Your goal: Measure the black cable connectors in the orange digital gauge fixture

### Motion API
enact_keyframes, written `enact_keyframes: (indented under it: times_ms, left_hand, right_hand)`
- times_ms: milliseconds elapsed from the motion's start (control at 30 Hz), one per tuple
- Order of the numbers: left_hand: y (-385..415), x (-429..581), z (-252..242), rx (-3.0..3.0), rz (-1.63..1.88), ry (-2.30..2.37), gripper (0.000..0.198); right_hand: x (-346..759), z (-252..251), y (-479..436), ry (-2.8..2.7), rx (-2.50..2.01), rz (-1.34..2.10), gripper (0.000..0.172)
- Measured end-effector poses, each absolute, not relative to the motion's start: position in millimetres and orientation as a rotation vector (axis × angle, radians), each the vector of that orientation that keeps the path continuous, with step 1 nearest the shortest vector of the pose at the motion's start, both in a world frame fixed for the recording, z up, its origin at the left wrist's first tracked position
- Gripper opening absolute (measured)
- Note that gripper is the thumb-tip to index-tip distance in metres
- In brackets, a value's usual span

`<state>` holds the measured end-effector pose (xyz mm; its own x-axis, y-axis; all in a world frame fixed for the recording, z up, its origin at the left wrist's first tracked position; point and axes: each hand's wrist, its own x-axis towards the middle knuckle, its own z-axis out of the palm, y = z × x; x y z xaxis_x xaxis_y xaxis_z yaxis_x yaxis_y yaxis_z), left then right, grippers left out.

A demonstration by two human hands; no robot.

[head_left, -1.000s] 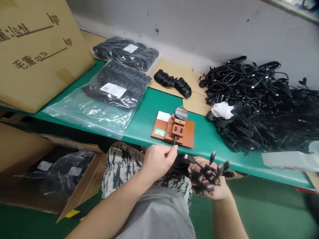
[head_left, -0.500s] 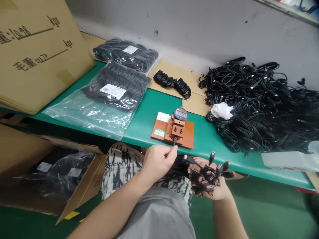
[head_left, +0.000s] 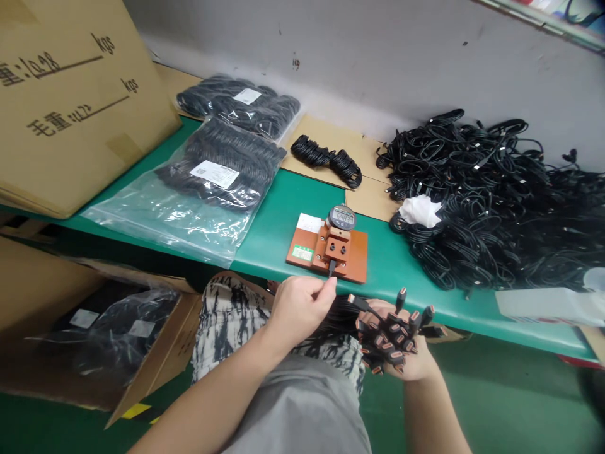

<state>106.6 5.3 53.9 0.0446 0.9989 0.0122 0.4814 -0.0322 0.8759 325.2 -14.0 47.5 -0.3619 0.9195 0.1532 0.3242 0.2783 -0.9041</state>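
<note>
Between thumb and fingers my left hand (head_left: 302, 309) pinches a black cable just behind its connector (head_left: 332, 267). That connector sits at the front of an orange-brown test fixture (head_left: 355, 255), which carries a round digital gauge (head_left: 341, 217) with a number display. My right hand (head_left: 413, 359) is closed around a bunch of black USB cables (head_left: 387, 337). Their many connector ends, with orange inside the tips, fan out toward me and hide part of the palm and fingers. The cable lengths run left from the bunch, over my lap and behind my left hand.
A large pile of coiled black cables (head_left: 472, 189) covers the bench's right side, with crumpled white paper (head_left: 420, 210) on it. One tied cable bundle (head_left: 326, 157) lies on cardboard. Bagged cables (head_left: 222, 170) and a tall carton (head_left: 80, 113) stand left; an open carton (head_left: 155, 347) is below.
The gauge's displayed number has changed. Both hands, the pinched cable and the bunch stay in practically the same place.
</note>
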Motion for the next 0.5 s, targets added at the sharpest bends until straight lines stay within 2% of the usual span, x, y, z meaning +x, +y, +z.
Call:
enact_keyframes:
  times_ms: [367, 500]
  left_hand:
    - [6, 106, 56, 1.610, 0.902, 1.529, 0.052]
    - [7, 107, 56, 1.606, 0.909, 1.528, 0.052]
  right_hand:
    - [321, 60, -11, -2.005, -0.908, 0.875, 0.020]
    - [324, 57, -12, -2.007, -0.983, 0.883, 0.025]
